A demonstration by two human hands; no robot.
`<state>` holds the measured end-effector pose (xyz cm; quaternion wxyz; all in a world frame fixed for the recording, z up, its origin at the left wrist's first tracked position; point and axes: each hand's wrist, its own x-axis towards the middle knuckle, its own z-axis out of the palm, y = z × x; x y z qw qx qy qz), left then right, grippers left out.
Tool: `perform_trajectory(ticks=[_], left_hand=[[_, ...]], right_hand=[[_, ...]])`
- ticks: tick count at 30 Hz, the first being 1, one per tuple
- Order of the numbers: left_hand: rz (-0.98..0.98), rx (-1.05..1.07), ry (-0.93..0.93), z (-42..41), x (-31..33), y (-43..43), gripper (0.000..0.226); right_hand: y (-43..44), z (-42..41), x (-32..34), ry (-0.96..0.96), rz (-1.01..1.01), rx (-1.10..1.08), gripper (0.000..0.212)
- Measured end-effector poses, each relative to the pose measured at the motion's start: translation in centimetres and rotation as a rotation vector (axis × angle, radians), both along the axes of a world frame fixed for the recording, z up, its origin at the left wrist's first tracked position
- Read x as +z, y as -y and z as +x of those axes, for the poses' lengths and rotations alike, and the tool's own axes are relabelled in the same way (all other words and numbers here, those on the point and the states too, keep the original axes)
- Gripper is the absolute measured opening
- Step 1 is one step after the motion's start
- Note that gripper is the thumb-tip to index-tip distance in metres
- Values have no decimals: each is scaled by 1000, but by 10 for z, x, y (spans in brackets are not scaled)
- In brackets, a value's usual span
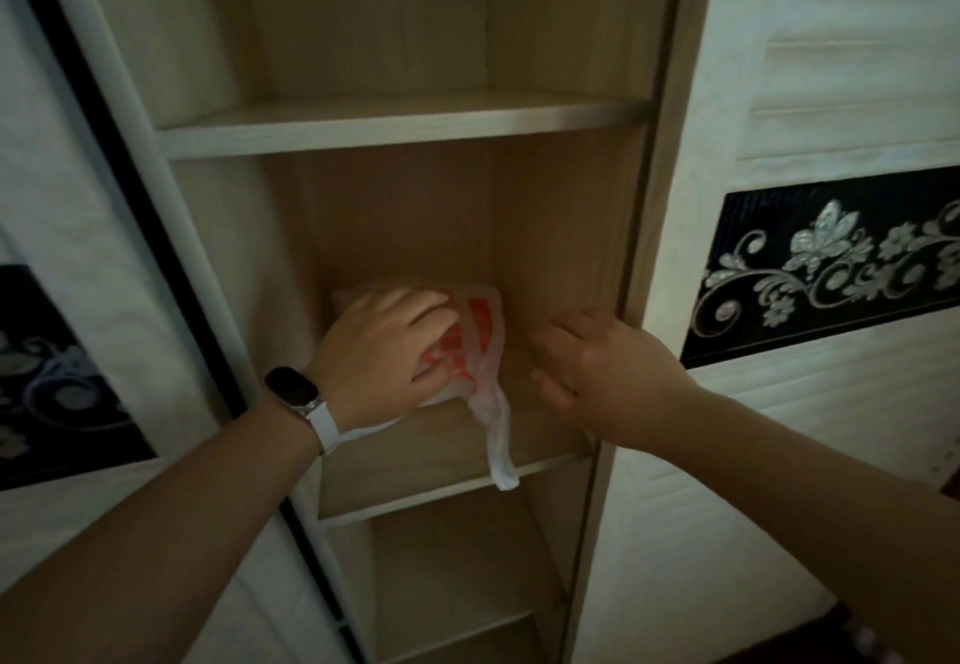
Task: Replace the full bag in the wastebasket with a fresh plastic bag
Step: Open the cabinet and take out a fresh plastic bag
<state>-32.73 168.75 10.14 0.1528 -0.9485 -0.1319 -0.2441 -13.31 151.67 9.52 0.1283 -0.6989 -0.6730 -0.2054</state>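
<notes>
Plastic bag (pixel 480 331), white with red print: on middle shelf (pixel 447 471), frame centre, my left grip (pixel 384 346) clamped on it; right grip (pixel 608 372) apart, holding nothing. Wastebasket unseen; I judge swap barely begun.

Single head-worn wide-angle cam is looking forward and down from close range into a narrow open pale-wood shelf unit (pixel 395 136), with white black-banded floral panels (pixel 810 66) flanking both frame edges.

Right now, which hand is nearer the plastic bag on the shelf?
Left. The left hand grips the plastic bag from its left side; the right hand is to the bag's right, not touching it.
</notes>
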Motion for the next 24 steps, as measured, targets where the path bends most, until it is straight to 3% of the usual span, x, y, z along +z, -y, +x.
perform_trajectory(ticks=[7,12,18,24], left_hand=[[-221,62,-75,-13,-79,-38,41],[-354,86,-108,2,-134,-48,41],[-690,118,-128,24,-187,-31,77],[-700,124,-141,40,-215,-16,94]], right_hand=[[-42,2,-50,-95,-251,-71,43],[-73,4,-107,-314,-406,-195,47],[-97,9,-173,-678,-402,-235,65],[-106,6,-193,-922,-304,-165,13]])
